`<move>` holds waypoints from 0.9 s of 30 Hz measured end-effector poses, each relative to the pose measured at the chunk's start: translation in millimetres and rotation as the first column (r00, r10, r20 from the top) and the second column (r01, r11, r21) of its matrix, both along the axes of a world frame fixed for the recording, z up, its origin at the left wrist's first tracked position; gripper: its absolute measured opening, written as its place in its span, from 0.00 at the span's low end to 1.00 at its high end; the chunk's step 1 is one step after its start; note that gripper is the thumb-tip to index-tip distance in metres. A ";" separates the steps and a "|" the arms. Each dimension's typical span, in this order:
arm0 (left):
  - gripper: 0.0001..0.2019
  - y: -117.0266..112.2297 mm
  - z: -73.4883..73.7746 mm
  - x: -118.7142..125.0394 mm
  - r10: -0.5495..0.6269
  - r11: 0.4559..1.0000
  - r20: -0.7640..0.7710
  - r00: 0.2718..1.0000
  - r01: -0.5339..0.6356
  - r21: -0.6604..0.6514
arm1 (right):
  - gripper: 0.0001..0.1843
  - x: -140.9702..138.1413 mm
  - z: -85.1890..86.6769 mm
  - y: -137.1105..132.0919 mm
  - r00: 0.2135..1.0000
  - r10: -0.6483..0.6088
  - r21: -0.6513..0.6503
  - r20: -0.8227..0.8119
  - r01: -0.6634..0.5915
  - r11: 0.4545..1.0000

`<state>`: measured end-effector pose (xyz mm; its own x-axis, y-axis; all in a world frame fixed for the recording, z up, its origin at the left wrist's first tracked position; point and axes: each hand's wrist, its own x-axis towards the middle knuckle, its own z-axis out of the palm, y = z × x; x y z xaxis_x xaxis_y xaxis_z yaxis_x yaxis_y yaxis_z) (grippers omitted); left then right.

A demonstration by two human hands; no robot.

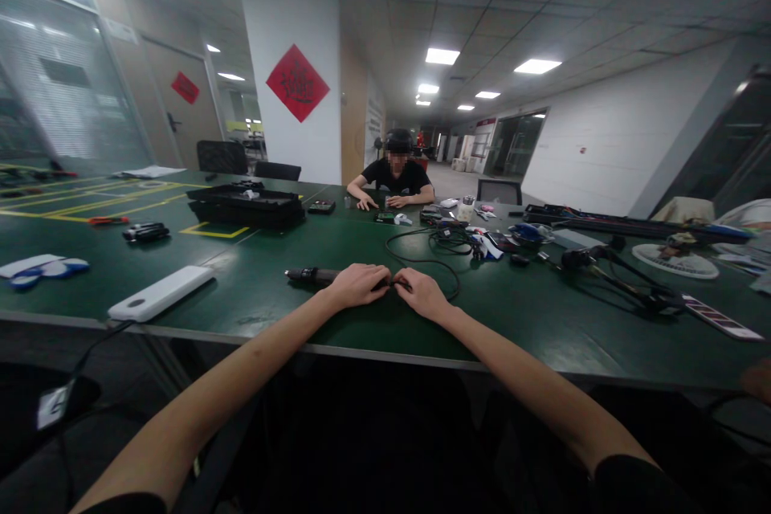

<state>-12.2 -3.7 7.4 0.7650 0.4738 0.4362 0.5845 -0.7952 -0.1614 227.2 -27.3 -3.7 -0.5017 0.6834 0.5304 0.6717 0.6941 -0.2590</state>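
A dark electric screwdriver [310, 278] lies along the green table with its tip pointing left. My left hand [360, 285] is wrapped over its rear end. Right beside it, my right hand [423, 295] pinches the end of a black cable [456, 279] at the screwdriver's back. The fingers of both hands almost meet, and they hide whether the plug sits in the socket. From my right hand the cable loops away to a tangle of wires behind.
Across the table [271, 317] a person [394, 177] works with both hands. A white oblong device [162, 293] lies at left, a black tray [246, 209] behind it. Rightward are a black cabled device [620, 281], a round white grille [675, 260] and clutter.
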 end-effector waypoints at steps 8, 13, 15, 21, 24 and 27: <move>0.10 0.7 -0.4 0.1 0.017 1.000 0.003 1.000 -0.017 -0.012 | 0.03 0.4 -0.6 1.1 1.000 0.009 -0.004 -0.003 -0.009 1.000; 0.10 2.3 -1.8 0.1 -0.022 1.000 -0.005 1.000 0.022 -0.016 | 0.03 0.8 0.2 1.1 1.000 0.017 -0.004 -0.013 -0.017 1.000; 0.09 2.9 -2.3 0.3 -0.014 1.000 0.003 1.000 0.014 -0.017 | 0.03 0.9 0.8 0.7 1.000 0.024 -0.004 -0.017 -0.024 1.000; 0.09 1.4 -1.2 -0.3 -0.018 1.000 0.006 1.000 0.018 -0.024 | 0.03 0.7 0.8 -0.1 0.999 0.019 -0.006 -0.035 -0.020 1.000; 0.09 0.8 -0.7 -0.1 -0.019 0.999 -0.002 1.000 0.019 -0.031 | 0.03 0.8 1.4 -0.5 0.999 0.020 -0.012 -0.033 -0.020 1.000; 0.09 0.6 -0.5 0.7 0.023 0.999 0.023 0.999 -0.022 -0.028 | 0.03 1.1 2.6 -1.3 0.999 0.018 -0.010 -0.029 -0.018 1.000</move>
<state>-11.6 -3.1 7.0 0.7438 0.5027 0.4404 0.6054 -0.7860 -0.1254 228.4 -28.7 -1.0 -0.4988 0.6796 0.5379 0.6512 0.7034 -0.2848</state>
